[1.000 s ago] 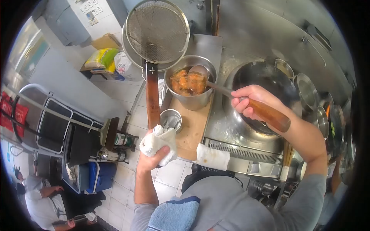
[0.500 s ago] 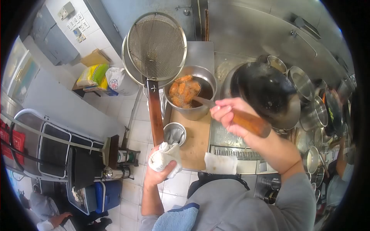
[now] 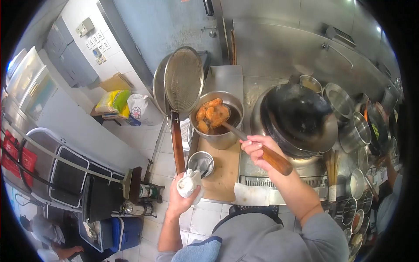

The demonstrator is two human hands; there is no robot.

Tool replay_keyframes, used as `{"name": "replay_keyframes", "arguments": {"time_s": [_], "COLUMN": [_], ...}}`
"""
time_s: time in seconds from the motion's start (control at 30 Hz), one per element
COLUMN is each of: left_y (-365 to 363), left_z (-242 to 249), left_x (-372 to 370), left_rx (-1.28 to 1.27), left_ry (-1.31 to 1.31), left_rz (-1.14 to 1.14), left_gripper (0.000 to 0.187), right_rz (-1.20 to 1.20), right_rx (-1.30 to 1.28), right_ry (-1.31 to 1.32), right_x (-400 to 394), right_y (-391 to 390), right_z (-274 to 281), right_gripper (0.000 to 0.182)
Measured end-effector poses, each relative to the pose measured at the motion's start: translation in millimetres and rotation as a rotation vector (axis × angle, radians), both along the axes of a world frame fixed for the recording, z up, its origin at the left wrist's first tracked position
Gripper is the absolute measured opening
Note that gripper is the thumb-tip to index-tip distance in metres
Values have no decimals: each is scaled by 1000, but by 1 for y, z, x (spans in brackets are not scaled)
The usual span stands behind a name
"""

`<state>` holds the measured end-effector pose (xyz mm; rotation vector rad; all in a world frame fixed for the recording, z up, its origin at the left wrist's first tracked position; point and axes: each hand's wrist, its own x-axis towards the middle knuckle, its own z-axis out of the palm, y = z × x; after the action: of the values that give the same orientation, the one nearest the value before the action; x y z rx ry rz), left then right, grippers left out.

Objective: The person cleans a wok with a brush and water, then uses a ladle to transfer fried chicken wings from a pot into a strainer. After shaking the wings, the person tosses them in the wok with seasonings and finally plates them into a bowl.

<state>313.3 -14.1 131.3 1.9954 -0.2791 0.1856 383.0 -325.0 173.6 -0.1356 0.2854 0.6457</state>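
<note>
My left hand [image 3: 183, 198] is closed around a folded white cloth [image 3: 187, 183] and the wooden handle of a round mesh strainer [image 3: 183, 81]. The strainer is held tilted, its mesh standing beyond the pot and partly over another round rim behind it. My right hand [image 3: 261, 152] grips the wooden handle of a ladle [image 3: 277, 160], whose metal neck slants down into a steel pot [image 3: 219, 141]. Browned fried pieces [image 3: 214, 114] lie at the ladle's head, above dark liquid in the pot. The ladle's bowl is mostly hidden under them.
A small steel container [image 3: 200, 163] stands on the tan board [image 3: 222, 174] near my left hand. To the right sits a large black wok [image 3: 301, 118], with steel pots and strainers [image 3: 338, 102] beyond. Another person [image 3: 46, 229] is at lower left, another at far right.
The view has shifted, so the scene sits lower. The strainer has turned and its mesh looks narrower. Both hands keep their holds, and the ladle stays in the pot with the fried pieces.
</note>
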Motion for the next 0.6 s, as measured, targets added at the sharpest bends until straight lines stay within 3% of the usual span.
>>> {"name": "replay_keyframes", "arguments": {"time_s": [0.17,0.5,0.6], "left_y": [-2,-28,-36], "left_z": [9,2,-1], "left_x": [-5,-15,-22], "left_rx": [242,222,145], "left_ry": [-76,-21,2], "left_rz": [57,90,114], "left_gripper": [43,47,45], "right_rz": [-28,47,71], "right_rx": [45,161,71], "right_ry": [-39,-70,-110], "right_x": [-10,-2,-8], "right_y": [3,-12,-16], "right_z": [-11,-35,-23], "right_gripper": [28,27,14]}}
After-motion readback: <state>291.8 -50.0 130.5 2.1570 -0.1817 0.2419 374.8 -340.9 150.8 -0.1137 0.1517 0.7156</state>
